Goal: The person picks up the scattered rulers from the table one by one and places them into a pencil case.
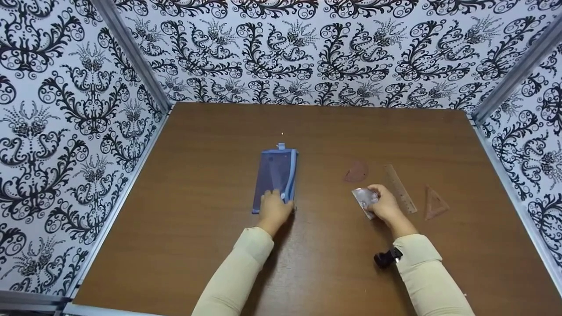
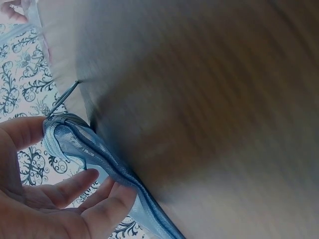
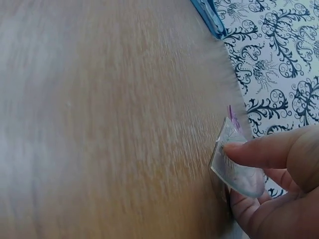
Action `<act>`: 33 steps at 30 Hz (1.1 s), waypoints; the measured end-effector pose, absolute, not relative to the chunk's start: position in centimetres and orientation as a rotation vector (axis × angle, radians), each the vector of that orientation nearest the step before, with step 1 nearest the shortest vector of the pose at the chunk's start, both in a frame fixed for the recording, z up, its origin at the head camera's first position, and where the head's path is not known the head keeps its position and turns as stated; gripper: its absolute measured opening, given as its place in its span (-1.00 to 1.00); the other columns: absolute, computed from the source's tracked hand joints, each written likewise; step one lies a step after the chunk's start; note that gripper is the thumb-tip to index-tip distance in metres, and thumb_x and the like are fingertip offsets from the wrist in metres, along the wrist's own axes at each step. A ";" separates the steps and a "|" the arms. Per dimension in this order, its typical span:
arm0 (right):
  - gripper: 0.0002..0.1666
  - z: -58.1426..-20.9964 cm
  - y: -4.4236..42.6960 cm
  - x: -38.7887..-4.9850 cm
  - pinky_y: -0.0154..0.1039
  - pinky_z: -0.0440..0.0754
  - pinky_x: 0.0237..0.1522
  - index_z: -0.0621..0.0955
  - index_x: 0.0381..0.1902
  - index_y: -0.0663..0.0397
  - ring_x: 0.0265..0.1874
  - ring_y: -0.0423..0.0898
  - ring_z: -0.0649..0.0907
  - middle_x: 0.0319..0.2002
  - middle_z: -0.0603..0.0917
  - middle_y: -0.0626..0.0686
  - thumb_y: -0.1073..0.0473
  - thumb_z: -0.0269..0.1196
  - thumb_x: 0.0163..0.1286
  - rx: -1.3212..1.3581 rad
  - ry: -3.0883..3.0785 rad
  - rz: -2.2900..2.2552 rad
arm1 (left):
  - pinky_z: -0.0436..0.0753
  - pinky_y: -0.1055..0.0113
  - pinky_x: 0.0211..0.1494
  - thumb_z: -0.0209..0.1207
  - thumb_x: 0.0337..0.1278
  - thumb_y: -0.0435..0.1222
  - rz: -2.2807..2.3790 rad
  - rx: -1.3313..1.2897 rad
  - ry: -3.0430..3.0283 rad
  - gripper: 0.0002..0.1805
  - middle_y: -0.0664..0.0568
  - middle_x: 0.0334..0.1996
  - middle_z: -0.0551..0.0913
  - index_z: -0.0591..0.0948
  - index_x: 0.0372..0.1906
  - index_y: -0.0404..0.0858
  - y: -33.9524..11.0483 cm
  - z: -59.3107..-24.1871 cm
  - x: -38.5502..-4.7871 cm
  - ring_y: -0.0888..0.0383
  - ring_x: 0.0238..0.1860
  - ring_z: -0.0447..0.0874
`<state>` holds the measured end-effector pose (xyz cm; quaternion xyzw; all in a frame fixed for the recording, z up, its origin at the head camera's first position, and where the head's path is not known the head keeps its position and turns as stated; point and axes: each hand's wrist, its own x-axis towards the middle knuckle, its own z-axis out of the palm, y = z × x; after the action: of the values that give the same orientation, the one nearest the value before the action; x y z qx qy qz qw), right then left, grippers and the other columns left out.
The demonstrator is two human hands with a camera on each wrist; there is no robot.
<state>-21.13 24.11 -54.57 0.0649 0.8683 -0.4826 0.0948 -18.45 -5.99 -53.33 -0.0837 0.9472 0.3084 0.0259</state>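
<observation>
The left hand (image 1: 274, 210) clamps its fingers on a blue pouch (image 1: 268, 169) stretching ahead of them. The right hand (image 1: 386, 205) pinches a clear plastic piece (image 1: 362, 196), possibly a protractor; right of those fingers, a ruler (image 1: 401, 190) and triangle (image 1: 434, 212) lie on the counter (image 1: 206, 175).

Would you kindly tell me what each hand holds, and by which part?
Left hand: blue pouch, gripped by its near end. Right hand: clear plastic piece, pinched at its right side.

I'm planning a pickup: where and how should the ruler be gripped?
Probably pinch the ruler across its two long edges near the middle, coming from above: it lies flat, long and narrow, on the table.
</observation>
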 end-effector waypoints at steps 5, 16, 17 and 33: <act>-0.30 -54.6 24.2 -21.0 -0.35 0.49 -0.34 0.37 0.18 0.41 -0.15 0.08 0.48 -0.04 0.48 0.39 0.65 0.19 0.01 0.221 2.563 -1.529 | 0.50 0.02 0.12 0.24 0.11 -0.11 0.953 -0.247 2.926 -0.40 -0.29 0.01 0.50 0.49 0.15 -0.45 -6.0 -53.4 -18.5 -0.19 0.08 0.45; -0.34 -54.2 24.5 -21.1 -0.43 0.51 -0.35 0.36 0.23 0.39 -0.20 -0.07 0.47 -0.07 0.47 0.27 0.59 0.19 0.12 0.263 2.484 -1.611 | 0.50 0.02 0.13 0.23 0.13 -0.10 0.937 -0.255 2.922 -0.41 -0.30 0.04 0.49 0.49 0.15 -0.44 -6.0 -53.4 -18.6 -0.19 0.10 0.44; -0.35 -54.2 24.6 -21.1 -0.45 0.51 -0.35 0.37 0.23 0.38 -0.20 -0.08 0.45 -0.11 0.47 0.21 0.58 0.20 0.14 0.277 2.475 -1.619 | 0.50 0.02 0.13 0.23 0.13 -0.10 0.936 -0.256 2.923 -0.41 -0.30 0.04 0.49 0.49 0.15 -0.44 -6.0 -53.4 -18.6 -0.19 0.10 0.44; -0.37 -54.1 23.8 -21.3 -0.47 0.47 -0.28 0.32 0.27 0.39 -0.07 -0.02 0.43 0.11 0.40 0.33 0.50 0.18 0.23 0.311 2.411 -1.676 | 0.50 0.02 0.11 0.24 0.11 -0.11 0.938 -0.246 2.931 -0.43 -0.29 -0.02 0.51 0.51 0.10 -0.44 -6.1 -53.3 -18.6 -0.18 0.05 0.46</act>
<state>-21.35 23.84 -54.07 0.1048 0.8128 -0.5652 0.0944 -18.59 -6.06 -53.34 -0.0797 0.9490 0.3038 0.0271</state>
